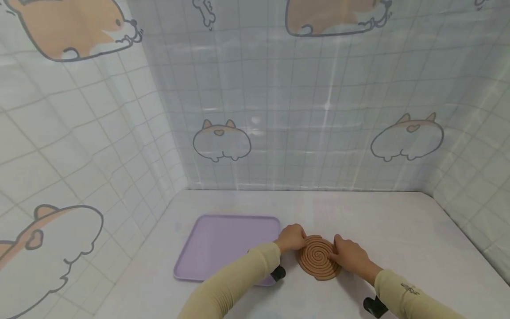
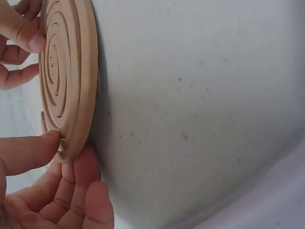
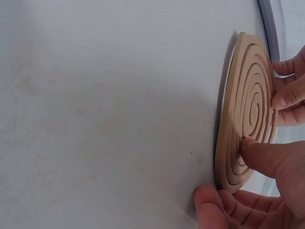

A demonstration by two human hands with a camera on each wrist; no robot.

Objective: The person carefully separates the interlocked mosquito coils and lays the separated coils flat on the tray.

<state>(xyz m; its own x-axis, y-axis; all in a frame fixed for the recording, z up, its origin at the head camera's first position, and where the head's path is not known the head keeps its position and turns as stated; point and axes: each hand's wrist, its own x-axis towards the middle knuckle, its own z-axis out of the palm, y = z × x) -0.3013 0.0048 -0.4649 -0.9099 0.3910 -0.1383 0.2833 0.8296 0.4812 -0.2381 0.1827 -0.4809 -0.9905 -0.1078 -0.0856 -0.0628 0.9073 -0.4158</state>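
Note:
A round brown trivet (image 1: 317, 261) with a spiral pattern lies just above or on the white table, right of a purple tray. My left hand (image 1: 291, 237) pinches its left edge; in the left wrist view the thumb presses on top of the trivet (image 2: 71, 76) and the fingers curl beneath the rim. Opposite, my right hand (image 1: 352, 257) grips the right edge, its thumb lying on the spiral face of the trivet (image 3: 255, 105) and its fingers under the rim. Whether the underside touches the table cannot be made out.
The shallow purple tray (image 1: 227, 243) lies flat to the left, partly covered by the left forearm. White tiled curtains (image 1: 311, 88) with cartoon dogs close off the back and both sides of the white table (image 1: 402, 239). Dark wrist devices (image 1: 374, 306) sit under the sleeves.

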